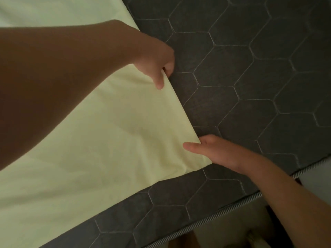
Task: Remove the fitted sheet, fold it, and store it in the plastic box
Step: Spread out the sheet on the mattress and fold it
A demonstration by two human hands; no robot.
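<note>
Nearest, the mattress [250, 77] ends in a rounded edge trimmed with a striped, rope-like piping [223, 214]. Its top is a dark grey, felt-like cloth stitched with thin pale lines into large hexagons.

Just beyond that edge the right hand [215, 153] comes in from the lower right. Its thumb lies flat along the top of the fitted sheet [107, 140], and the other fingers seem tucked beneath the cloth, so it pinches the sheet's edge.

The sheet is pale yellow, smooth and thin. It lies spread over the left part of the mattress with soft, shallow creases fanning from the right hand's grip. Its free edge runs as a straight diagonal line between the two hands.

Farther along that edge, well apart from the right, the left hand [155, 63] reaches across on a bare arm. It holds the hem with its thumb pressed on top and its fingers curled under. Bare quilted mattress stretches beyond it.
</note>
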